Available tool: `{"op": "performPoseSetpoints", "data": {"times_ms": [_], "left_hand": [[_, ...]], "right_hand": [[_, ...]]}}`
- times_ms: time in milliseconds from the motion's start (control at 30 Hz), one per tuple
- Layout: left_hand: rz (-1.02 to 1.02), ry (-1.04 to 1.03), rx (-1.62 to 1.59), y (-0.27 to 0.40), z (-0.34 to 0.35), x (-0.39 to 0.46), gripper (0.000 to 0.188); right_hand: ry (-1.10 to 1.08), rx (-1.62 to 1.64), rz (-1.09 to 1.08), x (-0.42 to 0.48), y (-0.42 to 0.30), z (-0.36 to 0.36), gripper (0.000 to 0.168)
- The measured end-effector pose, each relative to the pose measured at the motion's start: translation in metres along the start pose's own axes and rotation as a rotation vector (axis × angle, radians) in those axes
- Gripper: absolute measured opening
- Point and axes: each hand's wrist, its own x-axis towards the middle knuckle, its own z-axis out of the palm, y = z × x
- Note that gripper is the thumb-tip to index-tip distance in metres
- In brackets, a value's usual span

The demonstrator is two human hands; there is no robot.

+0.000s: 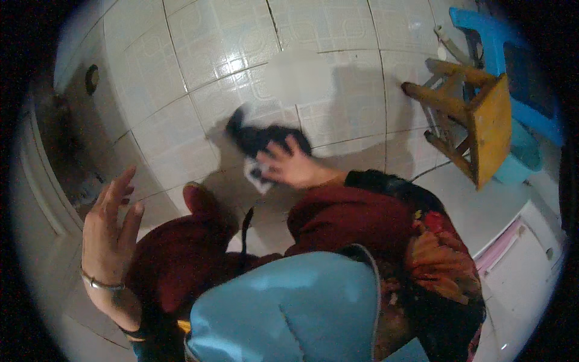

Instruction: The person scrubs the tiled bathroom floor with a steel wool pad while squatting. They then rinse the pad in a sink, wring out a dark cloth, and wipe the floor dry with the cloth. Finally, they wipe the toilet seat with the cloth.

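Note:
My right hand (289, 165), blurred, has its fingers spread over a dark shoe (258, 138) with a pale part below, on the tiled floor; whether it touches it I cannot tell. A white cloth-like piece (260, 181) with a dark patch shows under the fingertips. My left hand (111, 221) hangs at the left beside my knee, a metal bangle on the wrist, its fingers apart and nothing in them. A thin black strip (246, 228) rises between my legs, in dark red trousers.
A wooden stool (491, 131) lies tipped at the right, against a blue plastic piece of furniture (488, 36) and a teal basin (520, 156). A small dark ring (92, 79) is at the upper left. A pink-edged white box (529, 249) sits at the lower right.

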Motion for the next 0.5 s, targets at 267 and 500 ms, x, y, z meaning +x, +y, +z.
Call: {"op": "performPoseSetpoints", "data": {"times_ms": [267,500], "left_hand": [[-0.359,0.073,-0.113,-0.016,0.015,-0.091,0.042],[-0.466,0.015,0.094,-0.046,0.042,-0.15,0.042]], "right_hand": [[0.155,-0.267,0.105,0.002,0.134,-0.098,0.028],[0.386,-0.286,1.086,0.072,0.289,-0.139,0.056]]}}
